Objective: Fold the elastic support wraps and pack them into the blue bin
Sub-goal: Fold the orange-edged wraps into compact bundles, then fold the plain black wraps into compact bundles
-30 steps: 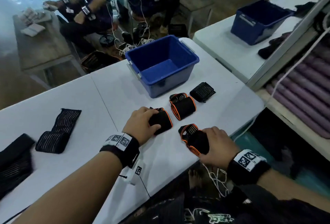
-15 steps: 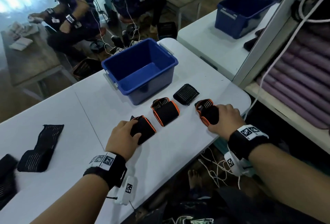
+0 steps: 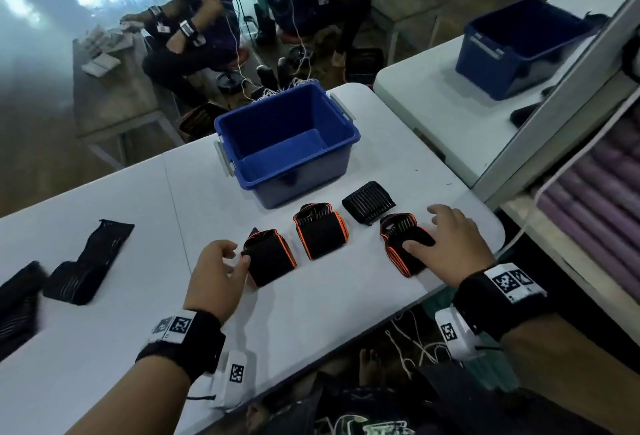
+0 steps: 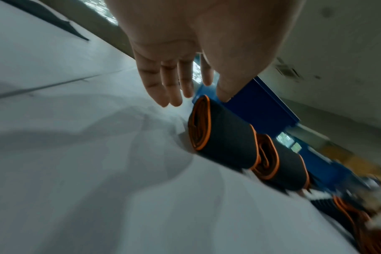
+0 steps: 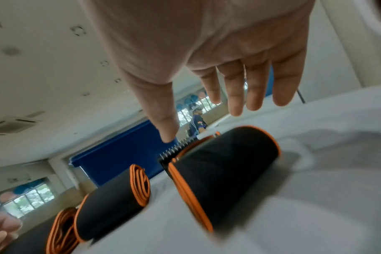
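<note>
Now, both hands spread and holding nothing, left hand and right hand beside folded wraps; grip one, carry it to the bin at 12 o'clock.

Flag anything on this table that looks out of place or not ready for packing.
The blue bin holds no wraps, though four folded wraps lie in front of it. At the far left, one dark wrap lies stretched out and kinked rather than folded. Nothing looks spilled or damaged.
</note>
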Available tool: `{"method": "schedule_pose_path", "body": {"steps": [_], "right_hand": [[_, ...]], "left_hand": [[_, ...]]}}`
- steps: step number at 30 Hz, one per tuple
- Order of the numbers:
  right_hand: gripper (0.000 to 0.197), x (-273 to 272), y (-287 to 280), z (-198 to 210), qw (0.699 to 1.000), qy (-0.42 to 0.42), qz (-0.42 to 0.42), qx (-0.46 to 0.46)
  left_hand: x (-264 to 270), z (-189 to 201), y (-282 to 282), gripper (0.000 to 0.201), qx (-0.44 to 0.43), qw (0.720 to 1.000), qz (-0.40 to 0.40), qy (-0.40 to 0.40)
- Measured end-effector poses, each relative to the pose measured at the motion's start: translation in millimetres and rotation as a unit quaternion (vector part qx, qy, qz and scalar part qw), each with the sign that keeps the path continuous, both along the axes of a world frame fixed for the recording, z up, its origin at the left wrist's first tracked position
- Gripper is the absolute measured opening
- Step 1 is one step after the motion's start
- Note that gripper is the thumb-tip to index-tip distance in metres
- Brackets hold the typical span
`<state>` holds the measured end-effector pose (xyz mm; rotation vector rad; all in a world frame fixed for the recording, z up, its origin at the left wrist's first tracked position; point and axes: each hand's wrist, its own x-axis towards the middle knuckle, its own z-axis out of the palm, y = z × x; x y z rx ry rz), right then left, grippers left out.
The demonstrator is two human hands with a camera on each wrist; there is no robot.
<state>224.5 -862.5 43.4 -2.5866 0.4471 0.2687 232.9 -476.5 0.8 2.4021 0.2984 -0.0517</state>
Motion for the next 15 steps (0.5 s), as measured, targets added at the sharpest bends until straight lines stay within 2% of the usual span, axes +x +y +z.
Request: {"method": "schedule_pose_path", "body": {"steps": [3,6,11,15], "right_hand": [[0.046,17.7,2.8,18.9,0.997,-0.057,0.018,0.043],[0.023,35.7,29.2,33.1,0.992,-0.052,0.067,0.094],[0.014,52.5,114.5,38.3,0.966,-0.027,0.214,0.144],[0.010,48.1,191.3,41.2,0.935,0.005,0.321,0.151]], "left_hand": [[-4.7,2.0,6.2,0.012,0.016,0.999,0.046,0.005],[-14.2,5.9,10.5,0.010,0.009,0.996,0.086,0.008],[-42.9,7.7,30.3,0.010,-0.020,0.987,0.159,0.010],[-79.3,7.4,64.9,0.010,0.001,0.981,0.192,0.015]]}}
